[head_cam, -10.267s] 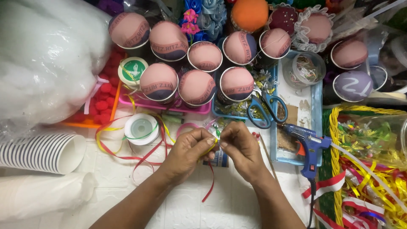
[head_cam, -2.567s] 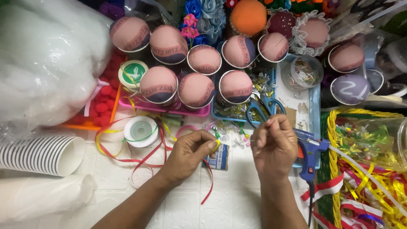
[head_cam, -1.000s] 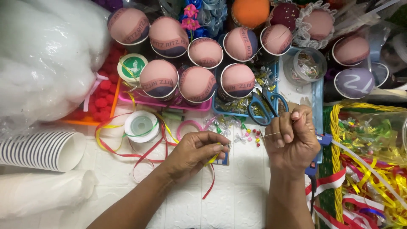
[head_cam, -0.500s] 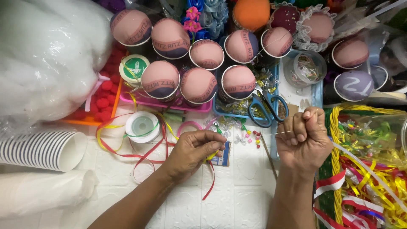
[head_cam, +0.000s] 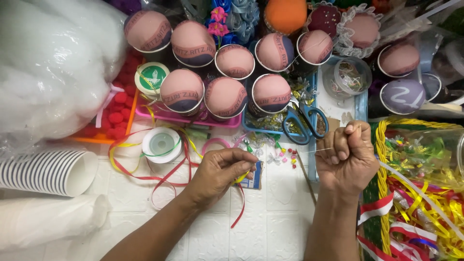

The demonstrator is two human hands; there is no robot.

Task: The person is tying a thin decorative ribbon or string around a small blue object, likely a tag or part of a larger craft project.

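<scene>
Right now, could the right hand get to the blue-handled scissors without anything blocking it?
Probably yes. The scissors lie in the open just up and left of the right hand, with nothing between them. But that hand is closed on a thin thread, so it would likely need to let go first.

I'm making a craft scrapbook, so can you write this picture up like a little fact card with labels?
Left hand: fingers pinched on a small yellow piece above the white table.
Right hand: closed in a fist, pulling a thin thread taut toward the left hand.
Scissors: blue handles, lying behind the thread.
Cups: many, topped with pink padded domes.
Ribbon spool: white, with red and yellow ribbon looped beside it.
Paper cups: stacked, lying sideways at left.
</scene>
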